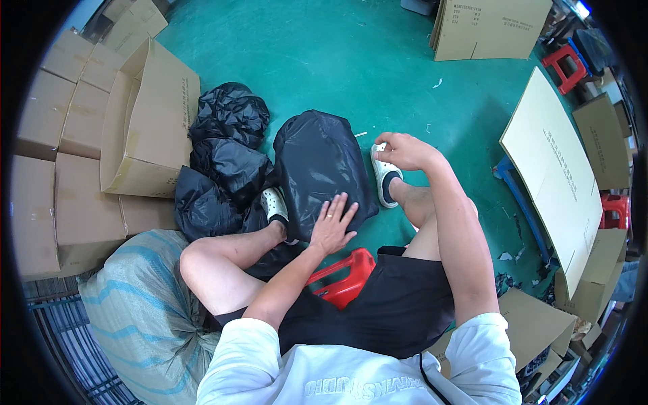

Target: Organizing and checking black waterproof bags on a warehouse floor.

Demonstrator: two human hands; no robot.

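My left hand [334, 224] lies flat on the near end of a full black plastic bag [316, 158], its fingers spread. The bag is a large, shiny bundle standing on the floor between my feet. Off to the bag's right, my right hand [403, 151] is held over a white clog [382, 177] on my right foot. Its fingers are loosely bent and nothing shows in them. More black plastic bags [233, 165] are heaped left of the bundle, beside my other clog [273, 204].
At left, an open cardboard box [152, 121] stands against stacked cartons [84, 118]. A woven sack [145, 304] leans near my left leg. I sit on a red stool [349, 278]. Flat cardboard [557, 182] rests at right over a blue frame [516, 196]; folded cardboard [489, 30] stands far off.
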